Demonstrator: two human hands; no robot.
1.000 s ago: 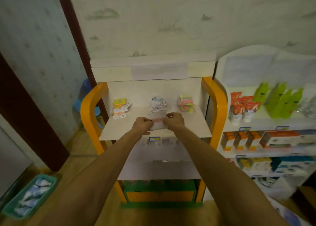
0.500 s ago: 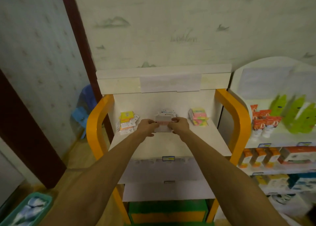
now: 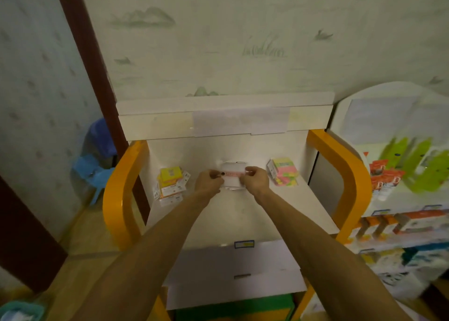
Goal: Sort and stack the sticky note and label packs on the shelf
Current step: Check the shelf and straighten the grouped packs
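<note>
Both my arms stretched forward, bare forearms converging over top shelf (image 3: 243, 213). Left hand (image 3: 209, 182) pinching left edge of white label pack (image 3: 232, 174), fingers curled. Right hand (image 3: 255, 181) gripping right edge, knuckles up. Hands level, near shelf's back wall, wrists straight.

Both hands held a white label pack (image 3: 232, 174) by its ends above the white shelf (image 3: 243, 213), left hand (image 3: 208, 182) and right hand (image 3: 255, 181) pinching it. A yellow sticky note stack (image 3: 170, 182) lay left, a pink-and-green stack (image 3: 284, 173) right.
</note>
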